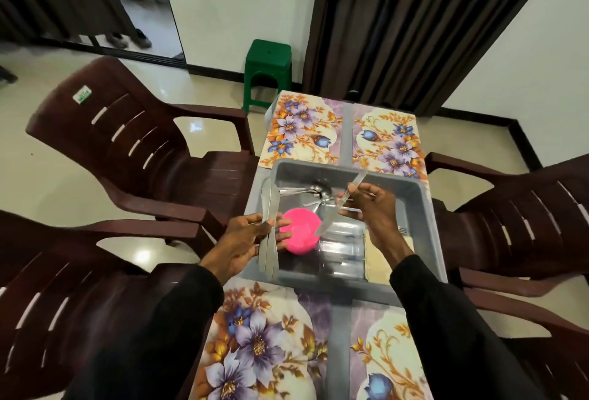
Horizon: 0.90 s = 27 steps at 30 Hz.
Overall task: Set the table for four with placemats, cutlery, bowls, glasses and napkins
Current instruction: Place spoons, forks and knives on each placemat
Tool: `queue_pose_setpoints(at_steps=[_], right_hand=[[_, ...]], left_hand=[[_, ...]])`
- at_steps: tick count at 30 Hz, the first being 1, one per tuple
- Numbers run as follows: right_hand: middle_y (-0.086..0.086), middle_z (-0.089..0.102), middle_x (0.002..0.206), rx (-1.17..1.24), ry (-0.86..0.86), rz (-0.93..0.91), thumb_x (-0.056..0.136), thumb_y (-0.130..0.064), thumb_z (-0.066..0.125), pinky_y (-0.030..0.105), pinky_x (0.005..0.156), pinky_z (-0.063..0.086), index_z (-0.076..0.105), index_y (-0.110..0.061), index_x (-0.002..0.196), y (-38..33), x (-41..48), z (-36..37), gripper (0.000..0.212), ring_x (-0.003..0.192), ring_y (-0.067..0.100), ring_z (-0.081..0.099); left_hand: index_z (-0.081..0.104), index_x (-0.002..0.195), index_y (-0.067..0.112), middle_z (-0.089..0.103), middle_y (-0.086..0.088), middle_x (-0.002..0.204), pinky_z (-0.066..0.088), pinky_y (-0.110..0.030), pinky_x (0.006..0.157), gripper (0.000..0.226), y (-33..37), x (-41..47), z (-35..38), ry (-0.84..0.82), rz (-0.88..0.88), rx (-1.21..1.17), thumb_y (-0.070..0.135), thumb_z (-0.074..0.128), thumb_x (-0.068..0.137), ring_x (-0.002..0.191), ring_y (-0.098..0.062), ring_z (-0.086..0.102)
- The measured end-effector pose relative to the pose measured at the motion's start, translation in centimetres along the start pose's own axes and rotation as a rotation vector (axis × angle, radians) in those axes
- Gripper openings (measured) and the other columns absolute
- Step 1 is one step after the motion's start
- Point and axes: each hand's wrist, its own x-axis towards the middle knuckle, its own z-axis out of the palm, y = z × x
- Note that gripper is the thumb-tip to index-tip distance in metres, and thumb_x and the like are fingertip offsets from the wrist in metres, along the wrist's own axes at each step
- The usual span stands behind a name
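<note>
A grey tub (417, 208) stands in the middle of the narrow table. Inside it lie a pink bowl (302, 234), several spoons (318, 192), clear glasses (342, 250) and pale napkins (379, 259). My left hand (251, 237) grips a bundle of table knives (269, 227) over the tub's left rim. My right hand (369, 211) pinches one more knife (342, 202) above the tub, its blade pointing down toward the bowl. Floral placemats lie at the far left (299, 132), far right (389, 141), near left (255, 345) and near right (385, 355).
Dark brown plastic chairs stand on the left (127, 151), near left (63, 288) and right (526, 208) of the table. A green stool (267, 71) sits against the far wall beside dark curtains (414, 26). Shiny floor lies to the left.
</note>
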Motion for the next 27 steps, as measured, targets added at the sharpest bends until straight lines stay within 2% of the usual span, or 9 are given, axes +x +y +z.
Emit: queue_pose_setpoints(at_steps=[4, 7, 11, 14, 18, 20, 22, 25, 27], right_hand=[[0.021, 0.076, 0.096, 0.049, 0.006, 0.086, 0.09, -0.005, 0.074, 0.05, 0.079, 0.063, 0.067, 0.011, 0.107, 0.6, -5.2, -0.9, 0.025, 0.087, 0.039, 0.075], [0.022, 0.073, 0.09, 0.155, 0.039, 0.136, 0.086, -0.001, 0.075, 0.055, 0.086, 0.06, 0.063, 0.015, 0.103, 1.1, -9.0, -1.3, 0.026, 0.087, 0.042, 0.073], [0.024, 0.072, 0.089, 0.372, 0.14, 0.12, 0.085, 0.007, 0.074, 0.052, 0.084, 0.06, 0.063, 0.0, 0.092, 1.0, -14.3, -0.9, 0.015, 0.085, 0.044, 0.073], [0.025, 0.071, 0.089, 0.475, 0.195, 0.145, 0.08, 0.01, 0.075, 0.049, 0.079, 0.063, 0.063, -0.001, 0.096, 1.7, -17.7, 0.4, 0.023, 0.078, 0.039, 0.073], [0.022, 0.074, 0.092, 0.466, 0.211, 0.191, 0.058, -0.008, 0.087, 0.044, 0.076, 0.063, 0.067, 0.01, 0.103, 3.6, -21.4, 1.9, 0.052, 0.078, 0.035, 0.073], [0.02, 0.075, 0.085, 0.485, 0.159, 0.215, 0.071, 0.001, 0.079, 0.037, 0.069, 0.064, 0.067, 0.011, 0.098, 4.2, -23.2, 2.1, 0.031, 0.073, 0.032, 0.075], [0.023, 0.075, 0.083, 0.498, 0.104, 0.256, 0.083, 0.008, 0.07, 0.035, 0.069, 0.064, 0.067, 0.012, 0.094, 4.6, -24.9, 2.0, 0.012, 0.071, 0.031, 0.075], [0.031, 0.073, 0.094, 0.382, 0.024, 0.268, 0.086, 0.005, 0.071, 0.039, 0.077, 0.064, 0.067, 0.015, 0.102, 6.0, -26.5, 1.1, 0.019, 0.083, 0.04, 0.075], [0.028, 0.074, 0.095, 0.216, -0.042, 0.255, 0.088, 0.0, 0.073, 0.041, 0.077, 0.064, 0.07, 0.011, 0.103, 6.6, -27.3, 0.3, 0.019, 0.087, 0.043, 0.074]], left_hand=[[0.06, 0.127, -0.009, 0.071, -0.024, 0.12, 0.06, -0.051, 0.088, 0.037, -2.6, -3.7, 1.0, 0.031, -0.001, -0.026, 0.007, 0.064, 0.093, 0.108, -0.043, 0.07], [0.062, 0.12, -0.009, 0.072, -0.025, 0.116, 0.063, -0.047, 0.082, 0.024, -4.7, -6.5, 1.7, 0.058, 0.0, -0.081, 0.0, 0.057, 0.098, 0.1, -0.042, 0.073], [0.06, 0.122, -0.007, 0.072, -0.024, 0.118, 0.061, -0.048, 0.088, 0.024, -7.6, -9.6, 1.9, 0.099, 0.015, -0.126, -0.001, 0.056, 0.099, 0.103, -0.043, 0.072], [0.06, 0.123, -0.011, 0.071, -0.026, 0.118, 0.062, -0.047, 0.085, 0.026, -9.2, -11.1, 2.1, 0.115, 0.028, -0.204, 0.0, 0.054, 0.099, 0.105, -0.044, 0.071], [0.06, 0.121, -0.014, 0.068, -0.032, 0.119, 0.062, -0.046, 0.082, 0.029, -10.4, -12.9, 2.8, 0.106, 0.069, -0.275, 0.005, 0.058, 0.099, 0.105, -0.045, 0.071], [0.062, 0.119, -0.012, 0.069, -0.032, 0.116, 0.062, -0.046, 0.083, 0.027, -10.8, -13.7, 2.8, 0.127, 0.09, -0.274, 0.006, 0.06, 0.099, 0.103, -0.043, 0.072], [0.063, 0.119, -0.01, 0.071, -0.03, 0.112, 0.063, -0.045, 0.084, 0.027, -11.3, -14.4, 2.7, 0.166, 0.111, -0.249, 0.005, 0.061, 0.098, 0.096, -0.039, 0.075], [0.066, 0.114, -0.009, 0.074, -0.027, 0.102, 0.065, -0.042, 0.073, 0.021, -12.0, -15.5, 2.2, 0.24, 0.118, -0.241, 0.002, 0.062, 0.096, 0.085, -0.034, 0.076], [0.066, 0.112, -0.011, 0.075, -0.026, 0.097, 0.064, -0.04, 0.067, 0.021, -12.3, -16.1, 1.5, 0.279, 0.111, -0.217, -0.001, 0.064, 0.095, 0.08, -0.033, 0.076]])
